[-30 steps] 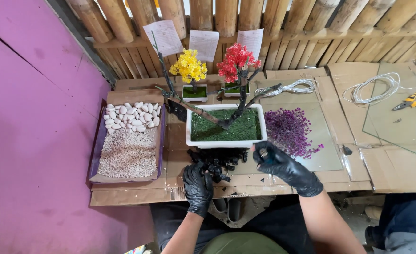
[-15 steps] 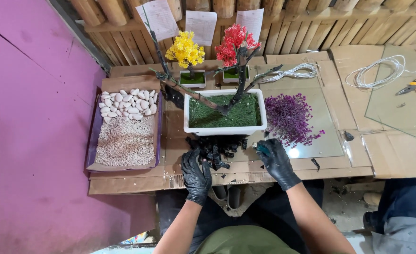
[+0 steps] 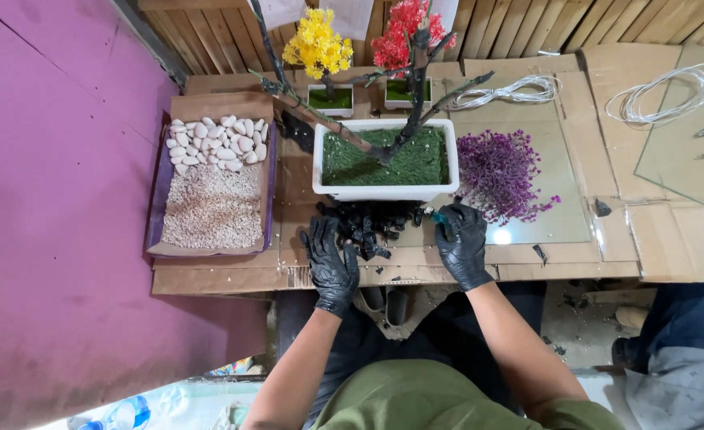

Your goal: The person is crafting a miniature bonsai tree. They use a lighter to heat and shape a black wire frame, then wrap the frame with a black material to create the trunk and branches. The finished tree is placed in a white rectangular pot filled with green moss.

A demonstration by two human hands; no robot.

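1. Left hand [image 3: 332,267], in a black glove: fingers spread, resting flat on the cardboard at the left edge of a pile of black pieces [image 3: 372,227]; nothing held.
2. Right hand [image 3: 463,245], also gloved: curled around a small blue-green object [image 3: 439,216] at the pile's right edge; kind of object unclear.
3. Pile of black pieces: between both hands, just in front of a white rectangular pot [image 3: 384,191].
4. Pot: filled with green moss, bare dark trunk [image 3: 411,103] leaning upward.
5. Right of pot: purple sprigs [image 3: 499,171] on a glass sheet [image 3: 563,199].
6. Left of pot: tray [image 3: 155,215] with white stones above, fine gravel below.
7. Behind: two small pots, yellow blossoms [image 3: 317,46] and red blossoms [image 3: 400,40]; coiled white wire [image 3: 511,91].
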